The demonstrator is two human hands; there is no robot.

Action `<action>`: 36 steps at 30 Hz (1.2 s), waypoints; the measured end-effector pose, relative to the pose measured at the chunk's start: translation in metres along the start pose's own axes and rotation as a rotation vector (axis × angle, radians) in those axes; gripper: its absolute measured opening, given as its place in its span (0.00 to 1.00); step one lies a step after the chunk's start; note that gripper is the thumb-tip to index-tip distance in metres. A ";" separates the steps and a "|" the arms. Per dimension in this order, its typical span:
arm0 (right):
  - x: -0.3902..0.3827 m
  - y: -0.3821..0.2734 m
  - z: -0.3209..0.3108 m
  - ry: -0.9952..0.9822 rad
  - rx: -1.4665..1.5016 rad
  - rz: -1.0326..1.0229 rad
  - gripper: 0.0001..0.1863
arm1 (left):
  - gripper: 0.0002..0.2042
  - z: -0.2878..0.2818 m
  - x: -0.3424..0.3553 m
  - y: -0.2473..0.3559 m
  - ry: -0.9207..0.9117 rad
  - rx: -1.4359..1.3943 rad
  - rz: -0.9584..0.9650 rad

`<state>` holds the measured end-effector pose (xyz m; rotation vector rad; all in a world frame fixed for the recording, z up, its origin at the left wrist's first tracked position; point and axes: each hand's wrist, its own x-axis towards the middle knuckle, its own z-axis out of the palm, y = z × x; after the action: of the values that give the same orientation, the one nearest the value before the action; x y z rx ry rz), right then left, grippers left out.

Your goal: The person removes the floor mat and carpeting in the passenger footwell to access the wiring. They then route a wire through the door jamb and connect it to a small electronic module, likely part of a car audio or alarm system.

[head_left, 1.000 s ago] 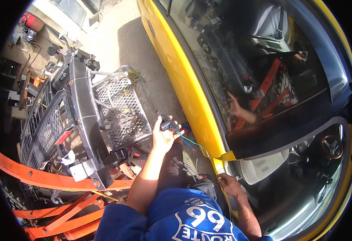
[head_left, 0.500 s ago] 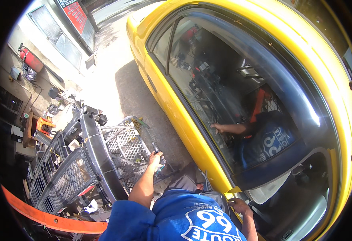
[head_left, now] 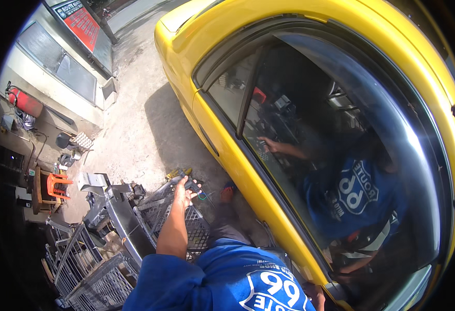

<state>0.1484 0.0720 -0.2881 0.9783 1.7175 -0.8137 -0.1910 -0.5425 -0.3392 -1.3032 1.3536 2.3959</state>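
Observation:
My left hand (head_left: pixel 185 193) is stretched out ahead over the metal mesh frames, its fingers closed around a small dark object (head_left: pixel 191 185) with a thin green loop hanging from it. Too little of that object shows to name its kind. At the lower edge of the view, only a sliver of my right hand (head_left: pixel 319 299) appears, low beside the yellow car (head_left: pixel 212 111); its fingers are hidden behind my blue shirt. The car's dark side window (head_left: pixel 300 135) stands close on my right and reflects my shirt and arm.
Metal grilles (head_left: pixel 100 280) and a black bumper-like bar (head_left: pixel 129 223) are piled on my left. Beyond them are an orange chair (head_left: pixel 57 185), a wooden table (head_left: pixel 42 189) and a red fire extinguisher (head_left: pixel 26 101) on the wall. Concrete ground (head_left: pixel 134 111) runs along the car.
My left hand has moved forward and slightly left with the small dark object. My right hand, earlier fully seen at the car's door edge, has dropped toward the lower edge. The view has shifted.

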 end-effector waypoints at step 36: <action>0.068 -0.824 0.175 -0.007 -0.209 -0.343 0.17 | 0.22 -0.141 0.366 0.398 0.106 0.912 0.099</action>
<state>-0.5246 -0.4367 -0.3382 0.5468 1.9491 -0.8305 -0.5141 -0.9972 -0.3731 -1.0809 2.1756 1.3880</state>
